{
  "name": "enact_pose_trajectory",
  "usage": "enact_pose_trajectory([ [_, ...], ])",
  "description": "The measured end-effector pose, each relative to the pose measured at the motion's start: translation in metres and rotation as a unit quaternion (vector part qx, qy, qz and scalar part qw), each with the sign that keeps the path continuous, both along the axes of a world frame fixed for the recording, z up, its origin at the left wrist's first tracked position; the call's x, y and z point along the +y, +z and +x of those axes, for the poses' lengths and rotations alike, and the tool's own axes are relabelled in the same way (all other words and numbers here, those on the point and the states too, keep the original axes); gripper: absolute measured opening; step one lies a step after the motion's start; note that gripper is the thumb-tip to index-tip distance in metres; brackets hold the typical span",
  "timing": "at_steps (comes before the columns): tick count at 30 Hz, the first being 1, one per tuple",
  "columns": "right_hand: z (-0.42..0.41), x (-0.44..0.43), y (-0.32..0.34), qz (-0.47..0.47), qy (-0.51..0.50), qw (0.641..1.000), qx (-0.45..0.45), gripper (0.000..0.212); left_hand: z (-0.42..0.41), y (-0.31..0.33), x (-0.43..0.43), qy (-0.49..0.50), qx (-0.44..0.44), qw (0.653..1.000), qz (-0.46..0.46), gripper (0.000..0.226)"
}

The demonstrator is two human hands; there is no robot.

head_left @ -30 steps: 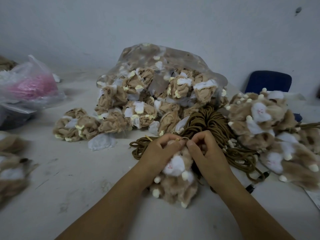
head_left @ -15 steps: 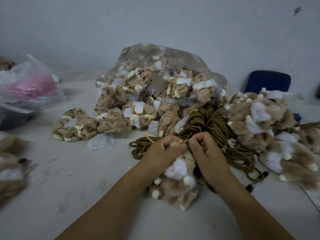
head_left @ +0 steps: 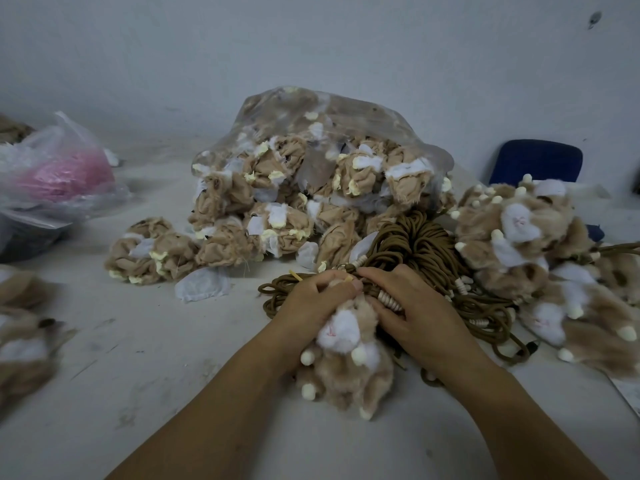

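Well, my left hand [head_left: 311,303] is curled round the head of the plush toy [head_left: 346,372], which lies on the table [head_left: 156,393] just in front of me, thumb and fingers pinching its crown. My right hand [head_left: 420,315] grips the other side, its fingertips meeting the left ones at the top, right against the brown cord bundle [head_left: 415,244]. To do this well, I judge, I should steady the head with the left, work only at the crown with the right, and hold one cord apart from the tangle so nothing else drags along. As for what I cannot read: the furry heaps [head_left: 20,348] at the far left edge are blurred and cut off. The thin yellow stick [head_left: 294,274] beyond my left hand is mostly hidden. My own knuckles cover whatever sits between my fingertips, cord end or loop. The ribbed cream piece [head_left: 389,300] under my right fingers is half covered, and the finished toys [head_left: 512,233] run out of view.
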State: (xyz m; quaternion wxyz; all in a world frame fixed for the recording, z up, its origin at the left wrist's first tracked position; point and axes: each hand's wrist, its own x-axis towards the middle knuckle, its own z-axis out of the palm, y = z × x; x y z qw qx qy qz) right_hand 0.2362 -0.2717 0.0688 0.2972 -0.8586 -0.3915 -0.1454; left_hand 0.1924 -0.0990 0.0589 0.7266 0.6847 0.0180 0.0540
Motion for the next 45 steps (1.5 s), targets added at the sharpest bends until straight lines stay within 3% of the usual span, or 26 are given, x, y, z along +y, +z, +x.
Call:
enact_pose_trajectory([
  [9,-0.002,0.0019,0.0062,0.002,-0.005,1.0,-0.009,0.025,-0.0038,0.0032,-0.0007,-0.03,0.005,0.999,0.022,0.008],
  [28,-0.0063,0.0059,0.0033,-0.049,-0.025,0.998,0.023,0.025,-0.0039,0.0028,-0.0018,-0.047,0.005,0.999,-0.003,0.009],
  [45,-0.0075,0.0056,0.0054,-0.022,-0.023,0.999,0.003,0.028,-0.0035,0.0029,-0.0015,-0.038,-0.008,0.999,0.01,0.01],
])
